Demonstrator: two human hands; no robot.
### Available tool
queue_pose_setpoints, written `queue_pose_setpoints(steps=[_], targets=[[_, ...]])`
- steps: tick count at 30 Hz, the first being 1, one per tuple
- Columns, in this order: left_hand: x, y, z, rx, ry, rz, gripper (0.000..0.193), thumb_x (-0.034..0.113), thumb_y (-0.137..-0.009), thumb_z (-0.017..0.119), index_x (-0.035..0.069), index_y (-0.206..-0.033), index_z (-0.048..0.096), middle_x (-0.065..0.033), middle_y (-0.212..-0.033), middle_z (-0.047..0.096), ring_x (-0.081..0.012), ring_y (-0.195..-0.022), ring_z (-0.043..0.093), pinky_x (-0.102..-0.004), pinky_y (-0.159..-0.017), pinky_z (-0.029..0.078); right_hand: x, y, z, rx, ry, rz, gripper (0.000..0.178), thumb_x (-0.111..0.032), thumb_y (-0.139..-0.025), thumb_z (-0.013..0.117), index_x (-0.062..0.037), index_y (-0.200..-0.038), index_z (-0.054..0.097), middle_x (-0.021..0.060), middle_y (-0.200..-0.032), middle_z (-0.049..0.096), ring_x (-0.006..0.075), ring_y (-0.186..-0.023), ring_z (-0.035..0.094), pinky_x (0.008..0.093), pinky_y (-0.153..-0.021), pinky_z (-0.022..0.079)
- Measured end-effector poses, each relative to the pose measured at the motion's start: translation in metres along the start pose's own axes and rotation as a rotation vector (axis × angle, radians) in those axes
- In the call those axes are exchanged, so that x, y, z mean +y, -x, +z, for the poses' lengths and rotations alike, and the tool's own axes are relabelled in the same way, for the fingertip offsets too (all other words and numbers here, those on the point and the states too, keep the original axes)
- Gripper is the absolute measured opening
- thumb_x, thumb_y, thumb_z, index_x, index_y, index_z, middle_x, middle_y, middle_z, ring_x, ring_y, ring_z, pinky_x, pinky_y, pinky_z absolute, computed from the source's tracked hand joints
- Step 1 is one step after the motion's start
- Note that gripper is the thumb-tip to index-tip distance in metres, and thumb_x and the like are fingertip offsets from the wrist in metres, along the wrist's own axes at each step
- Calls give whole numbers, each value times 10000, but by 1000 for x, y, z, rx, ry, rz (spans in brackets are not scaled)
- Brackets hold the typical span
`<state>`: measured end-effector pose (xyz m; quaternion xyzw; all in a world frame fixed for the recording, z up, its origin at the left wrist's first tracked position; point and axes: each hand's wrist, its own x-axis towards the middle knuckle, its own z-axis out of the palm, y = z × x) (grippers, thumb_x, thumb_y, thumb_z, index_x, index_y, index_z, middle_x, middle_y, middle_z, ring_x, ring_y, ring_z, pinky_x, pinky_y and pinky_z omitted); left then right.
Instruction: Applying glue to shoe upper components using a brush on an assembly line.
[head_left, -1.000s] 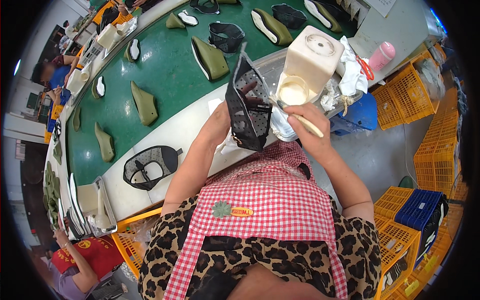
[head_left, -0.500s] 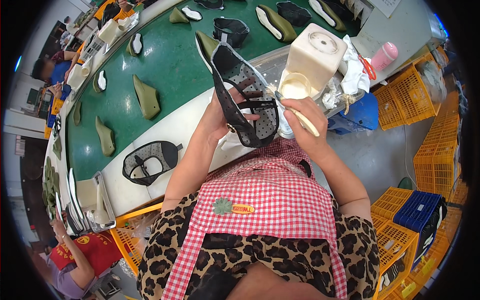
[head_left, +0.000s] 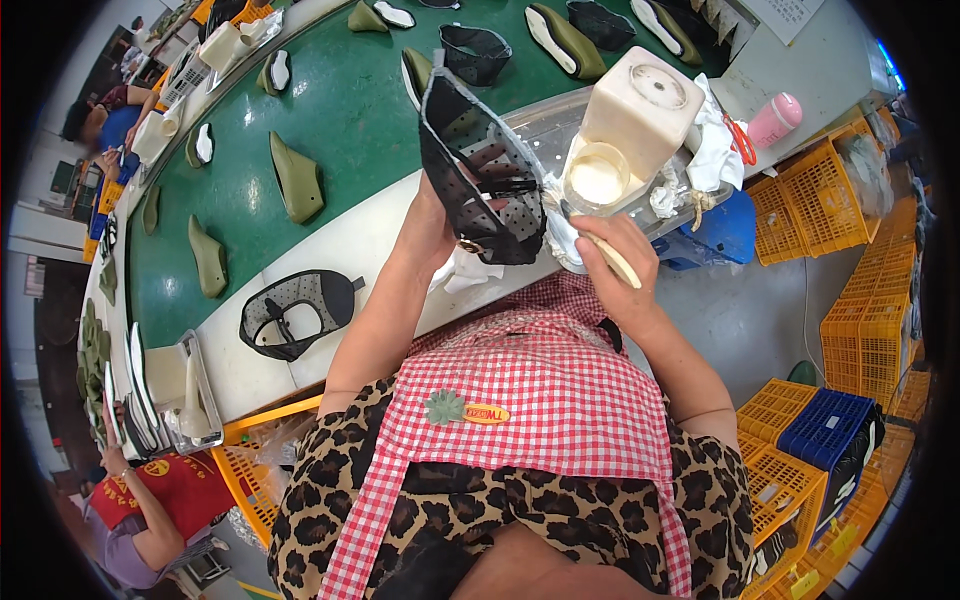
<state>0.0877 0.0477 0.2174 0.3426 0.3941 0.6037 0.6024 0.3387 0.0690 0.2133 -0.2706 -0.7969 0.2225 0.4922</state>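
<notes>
My left hand [head_left: 430,222] is closed on a black dotted mesh shoe upper [head_left: 482,180], its fingers partly showing through the mesh inside. The upper is tilted, with its open edge toward my right. In my right hand [head_left: 622,262] is a brush with a pale handle [head_left: 612,260]. The brush's bristles touch or nearly touch the upper's right edge; exact contact I cannot tell. Beyond the brush stands a cream glue container [head_left: 640,105] with a round cup of whitish liquid [head_left: 597,174] at its front. A second black mesh upper [head_left: 298,314] lies on the white ledge to the left.
Green shoe lasts [head_left: 297,178], some with white soles, stand across the green table [head_left: 235,130]. A clear tray [head_left: 560,120] lies under the glue container, with a white cloth [head_left: 712,150] and a pink bottle [head_left: 775,120] beyond. Yellow crates [head_left: 815,200] stand at right; a co-worker [head_left: 150,510] is at lower left.
The upper has turned and risen slightly in my left hand. My right hand has moved the brush from in front of the cup to the upper's right edge.
</notes>
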Motion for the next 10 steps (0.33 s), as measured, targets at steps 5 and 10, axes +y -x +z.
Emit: queue_pose_setpoints(steps=[5, 10], targets=[[-12, 7, -3, -151, -88, 201, 760, 566, -998, 465, -60, -1428, 438, -198, -1401, 558, -299, -1283, 560, -431, -1107, 410, 6, 2, 12, -48, -5, 56, 166, -40, -842, 727, -17, -1006, 716, 126, -916, 714, 283, -784, 661, 367, -716, 511], [-24, 10, -13, -253, -255, 331, 1025, 780, -947, 141, -61, -1448, 443, -207, -1479, 482, -357, -1430, 386, -512, -1229, 192, 6, 18, 12, -180, -79, 195, 157, -115, -880, 715, -53, -1024, 734, 125, -922, 724, 276, -847, 688, 359, -770, 529]])
